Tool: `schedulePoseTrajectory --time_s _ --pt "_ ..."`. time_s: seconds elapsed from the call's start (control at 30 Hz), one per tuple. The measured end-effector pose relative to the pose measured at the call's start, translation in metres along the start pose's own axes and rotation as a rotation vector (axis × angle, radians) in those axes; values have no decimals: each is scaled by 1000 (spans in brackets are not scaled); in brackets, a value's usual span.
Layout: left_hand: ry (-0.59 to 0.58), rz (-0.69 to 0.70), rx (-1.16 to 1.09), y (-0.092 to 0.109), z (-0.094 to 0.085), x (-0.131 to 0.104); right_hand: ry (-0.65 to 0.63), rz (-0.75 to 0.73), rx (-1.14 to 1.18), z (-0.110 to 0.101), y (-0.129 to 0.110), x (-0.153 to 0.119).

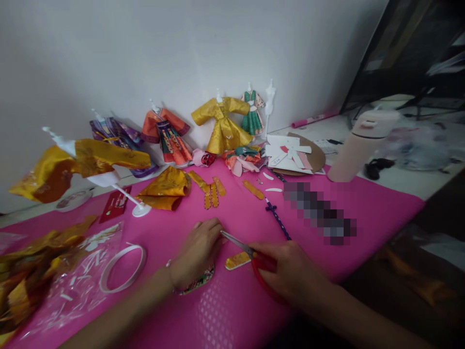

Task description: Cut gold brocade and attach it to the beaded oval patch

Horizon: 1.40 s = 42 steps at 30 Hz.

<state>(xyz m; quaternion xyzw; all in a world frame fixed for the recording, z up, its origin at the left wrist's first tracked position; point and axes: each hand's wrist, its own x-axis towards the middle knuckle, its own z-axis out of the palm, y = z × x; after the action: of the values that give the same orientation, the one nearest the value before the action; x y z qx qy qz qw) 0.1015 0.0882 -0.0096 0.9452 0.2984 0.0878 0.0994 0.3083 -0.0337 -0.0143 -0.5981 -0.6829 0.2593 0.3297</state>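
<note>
My right hand (290, 271) grips a pair of scissors (236, 241) with red handles. Their narrow blades look nearly closed and point left, with the tips close to my left fingers. My left hand (201, 245) is closed, back upward, over the pink mat (174, 300); anything in its fingers is hidden. Just under the scissors lies a gold fabric strip (237, 261) with a pale edge, its right end behind the scissors and hand. Beneath my left wrist, part of a green floral-patterned item (199, 281) shows. Several small gold strips (210, 194) lie beyond my hands.
Tiny garments hang on small white stands along the wall, including a yellow robe (220, 121); one gold-draped stand (105, 179) tilts. At left are gold scraps (22, 276), a plastic bag (80, 286) and a white ring (143, 264). A dotted pen (278, 220) and bottle (358, 145) stand right.
</note>
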Motion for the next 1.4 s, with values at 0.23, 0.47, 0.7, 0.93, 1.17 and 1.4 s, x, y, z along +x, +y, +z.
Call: schedulePoseTrajectory --time_s 0.23,0.47,0.7,0.93,1.17,1.4 --pt "11 42 -77 -11 -5 -11 13 -2 7 2 2 -1" --pt "55 41 -187 -17 -6 -18 22 -8 7 2 2 0" --pt "24 40 -169 -22 -16 -28 16 -18 11 0 1 0" --pt "-86 40 -61 -5 -29 -52 17 -15 0 -1 0 -1" --pt "-84 9 -27 9 -22 -64 24 -30 -17 0 2 -1" --pt "-139 -31 -29 16 -27 -73 13 -44 -8 -2 1 0"
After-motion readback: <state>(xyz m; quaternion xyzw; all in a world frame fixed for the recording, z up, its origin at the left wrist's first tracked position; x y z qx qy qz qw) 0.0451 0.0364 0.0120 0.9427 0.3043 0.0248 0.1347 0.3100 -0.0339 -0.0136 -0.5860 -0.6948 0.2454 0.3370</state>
